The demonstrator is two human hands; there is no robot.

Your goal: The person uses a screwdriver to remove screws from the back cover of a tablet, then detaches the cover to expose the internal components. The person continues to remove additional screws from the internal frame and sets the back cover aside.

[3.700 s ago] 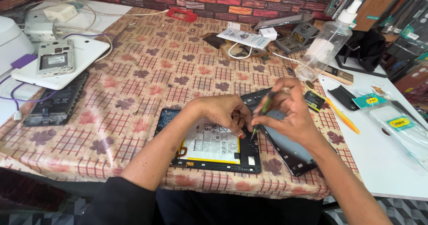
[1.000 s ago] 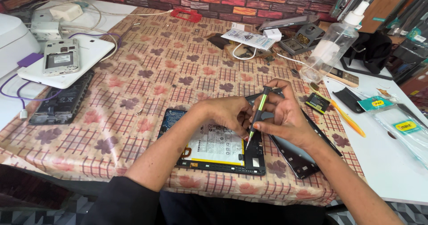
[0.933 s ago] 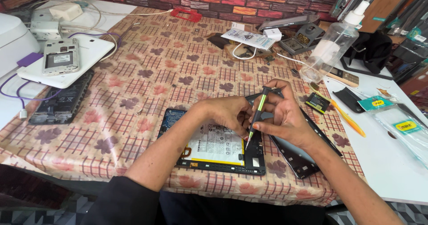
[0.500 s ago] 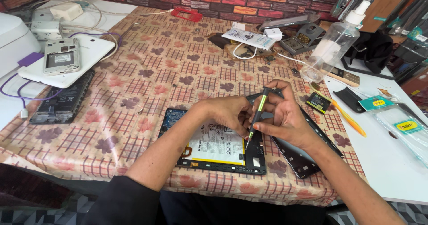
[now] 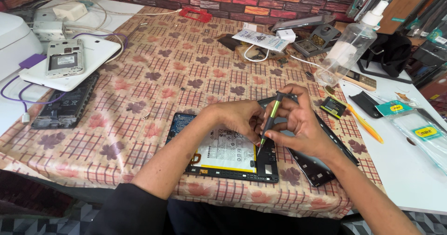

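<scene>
Two hands at work over one opened tablet (image 5: 223, 151), a flat black slab lying face-down near the table's front edge, back cover already off, its white battery pack with a yellow lower border exposed. Right hand (image 5: 298, 123) is closed in a pinch round a slim screwdriver with green and black shaft (image 5: 270, 118), held nearly upright, tip down at the tablet's right side beside the battery. Left hand (image 5: 237, 118) is curled, fingertips pressing on the board close to the tip; whether it holds anything small, cannot tell.

Progress, as judged: shell is opened and internals are bared; battery and board appear seated in place, so the inner work looks partly done at most. A black frame or cover panel (image 5: 316, 163) lies just to the right, partly under the right wrist.

Around: checked cloth with a brown leaf pattern (image 5: 153, 81); a second dismantled dark device (image 5: 65, 107) at far left, next to a white tablet (image 5: 74, 69) with a small silver phone body on it; clear plastic spray bottle (image 5: 347, 53) behind; an orange pen-like tool (image 5: 365, 125) on the white side table. Nothing crowds the screwdriver except the left fingers themselves.
</scene>
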